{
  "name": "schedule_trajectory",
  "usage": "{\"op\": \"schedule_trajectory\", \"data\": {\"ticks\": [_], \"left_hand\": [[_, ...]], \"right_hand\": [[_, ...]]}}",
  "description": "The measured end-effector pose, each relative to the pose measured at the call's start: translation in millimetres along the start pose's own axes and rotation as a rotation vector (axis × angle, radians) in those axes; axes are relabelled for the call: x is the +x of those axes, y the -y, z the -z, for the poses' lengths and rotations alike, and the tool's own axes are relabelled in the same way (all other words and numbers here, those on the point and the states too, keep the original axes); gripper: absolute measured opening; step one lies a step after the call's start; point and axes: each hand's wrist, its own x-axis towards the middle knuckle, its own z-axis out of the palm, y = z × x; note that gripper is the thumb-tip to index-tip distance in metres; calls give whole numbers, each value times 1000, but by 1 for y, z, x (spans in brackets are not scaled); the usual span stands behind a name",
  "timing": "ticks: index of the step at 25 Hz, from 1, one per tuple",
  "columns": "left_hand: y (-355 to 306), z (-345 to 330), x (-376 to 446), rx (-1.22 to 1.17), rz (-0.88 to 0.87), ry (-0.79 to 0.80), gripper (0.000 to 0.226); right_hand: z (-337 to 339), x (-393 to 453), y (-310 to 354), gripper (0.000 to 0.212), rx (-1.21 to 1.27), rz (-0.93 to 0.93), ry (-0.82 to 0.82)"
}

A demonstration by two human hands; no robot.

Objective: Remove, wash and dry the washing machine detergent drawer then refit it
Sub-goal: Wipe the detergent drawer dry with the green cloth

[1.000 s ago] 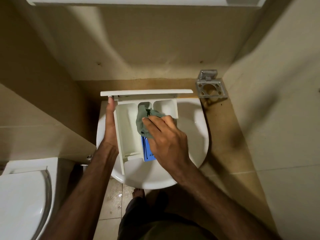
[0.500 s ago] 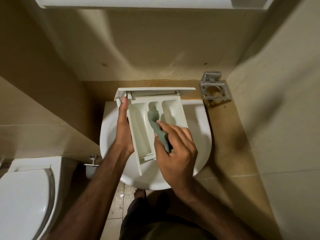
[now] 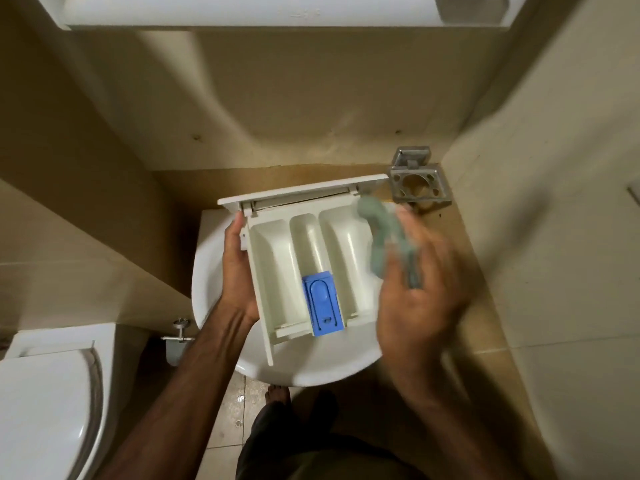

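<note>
One toilet (image 3: 45,393) stands at lower left of a beige-tiled bathroom; one white basin (image 3: 214,271) carries one detergent drawer (image 3: 273,258), three compartments, one blue insert (image 3: 323,304). The left hand (image 3: 237,268) grips its side. The blurred right hand (image 3: 415,296) clutches one green cloth (image 3: 379,233).

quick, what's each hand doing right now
Left hand: grips the left side of the detergent drawer, held over the sink.
Right hand: blurred, holds the green cloth at the drawer's right edge.
</note>
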Motion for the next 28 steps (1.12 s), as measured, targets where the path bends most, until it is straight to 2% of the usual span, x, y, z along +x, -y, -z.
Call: {"op": "schedule_trajectory", "data": {"ticks": [2, 3, 4, 6, 7, 8, 10, 11, 12, 13, 15, 16, 17, 18, 19, 21, 25, 27, 28], "left_hand": [[-1, 5, 0, -13, -23, -49, 65], [-2, 7, 2, -25, -36, -68, 63], [-2, 8, 2, -34, -55, -72, 62], [-1, 6, 4, -28, -62, -65, 62], [-1, 3, 5, -29, -51, -47, 62], [-1, 1, 7, -16, -44, -41, 63], [-2, -4, 10, 38, -33, -29, 64], [-2, -5, 12, 78, -22, -19, 65], [-2, -8, 13, 124, -14, -9, 65], [-3, -9, 15, 179, -17, -3, 65], [-7, -9, 17, 319, -45, 16, 65], [-8, -6, 18, 390, -61, 19, 67], [-8, -4, 20, 458, -76, 18, 68], [-8, 0, 21, 521, -89, 15, 68], [-9, 4, 22, 578, -100, 11, 66], [-10, 11, 21, 657, -97, 0, 60], [-18, 14, 12, 717, -108, -145, 51], [-20, 16, 11, 723, -128, -244, 42], [-20, 17, 10, 727, -141, -283, 36]], "right_hand": [[17, 22, -26, 27, -23, -291, -122], [16, 26, -42, 24, 44, -481, -118], [12, 26, -62, 20, 155, -705, -50], [-2, 23, -80, 26, 403, -1167, 227], [-7, 16, -79, 36, 534, -1352, 367], [-7, 8, -77, 39, 655, -1460, 472], [8, -11, -72, 28, 794, -1495, 615], [10, -24, -74, 44, 832, -1529, 667], [10, -28, -71, 54, 823, -1575, 647], [7, -31, -70, 53, 789, -1614, 621], [-3, -35, -76, 28, 775, -1735, 496], [-10, -30, -74, 25, 813, -1812, 430], [-17, -30, -75, 28, 984, -1961, 261], [-24, -29, -75, 31, 1106, -2030, 140], [-30, -30, -80, 34, 1104, -2061, 71], [-34, -37, -90, 41, 1096, -2050, 17], [-38, -32, -86, 43, 1124, -1963, 176], [-40, -36, -89, 31, 1147, -1859, 212], [-41, -41, -97, 29, 1032, -1847, 205]]}}
